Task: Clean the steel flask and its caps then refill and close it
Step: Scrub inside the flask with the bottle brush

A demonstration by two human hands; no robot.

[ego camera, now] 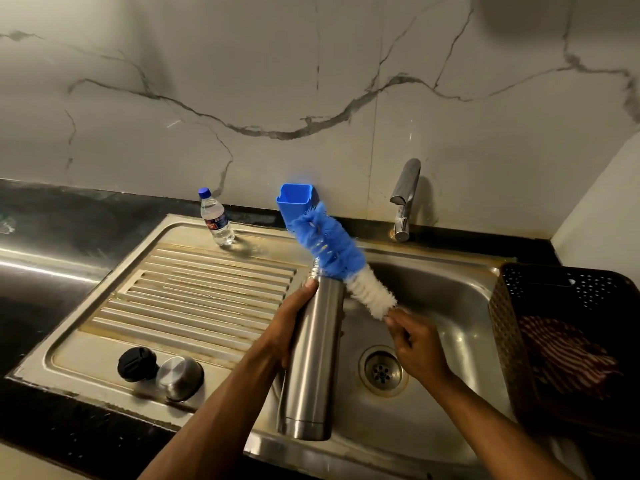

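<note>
My left hand point(289, 325) grips the upper part of the steel flask point(313, 362), held upright over the sink's left rim with its mouth uncovered. In my right hand point(417, 344) is the handle of a bottle brush point(341, 263) with blue and white bristles. The brush slants up and left, all of its bristles outside the flask, its blue part right beside the flask's mouth. On the draining board lie a black inner cap point(136, 363) and a steel outer cap point(180, 377), side by side.
A small water bottle point(216, 218) stands at the back of the draining board point(194, 289). A blue holder point(297, 202) hangs on the wall. The tap point(405, 199) is behind the sink basin point(443, 327). A dark basket point(568, 341) with striped cloth sits at the right.
</note>
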